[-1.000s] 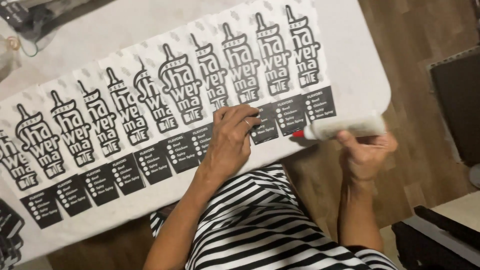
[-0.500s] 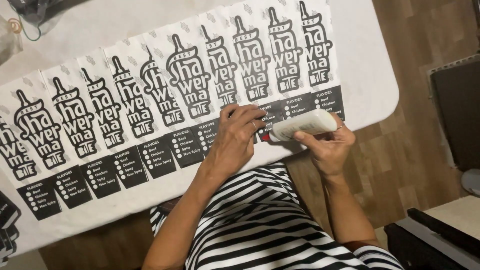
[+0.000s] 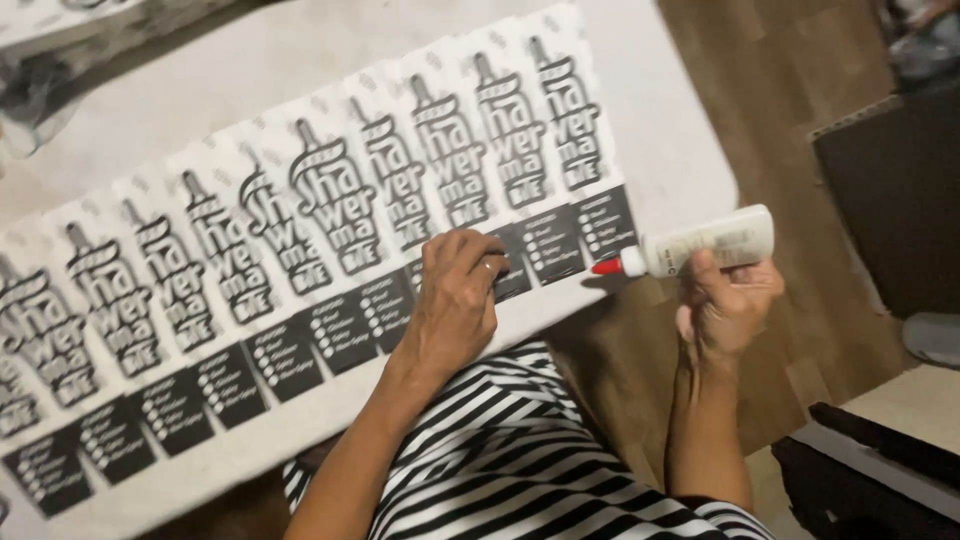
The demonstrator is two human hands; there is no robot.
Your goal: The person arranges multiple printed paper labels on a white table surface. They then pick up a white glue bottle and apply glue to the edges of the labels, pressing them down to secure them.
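Glue bottle [image 3: 712,241], white with a red tip, lies sideways in the right hand [image 3: 728,305], past the table's near right corner and over the wooden floor [image 3: 790,90]. Its tip points left toward the edge of the last printed sheet, just short of touching it as far as the view shows. The right fingers [image 3: 706,272] are curled shut around the bottle's lower body, thumb up along its side.

Left hand [image 3: 455,300] rests palm down on the row of printed sheets [image 3: 330,230], its fingers bent and close together, the tips pressing on the black lower panels of the sheets near the table's front edge. A ring shows on one finger. It holds nothing.

The sheets, white with bold black bottle-shaped lettering and black panels at the bottom, overlap one another in a slanted line across the white table [image 3: 660,110]. A striped black-and-white garment [image 3: 520,450] covers the person's lap below both forearms. Dark furniture [image 3: 890,190] stands at the right on the floor.
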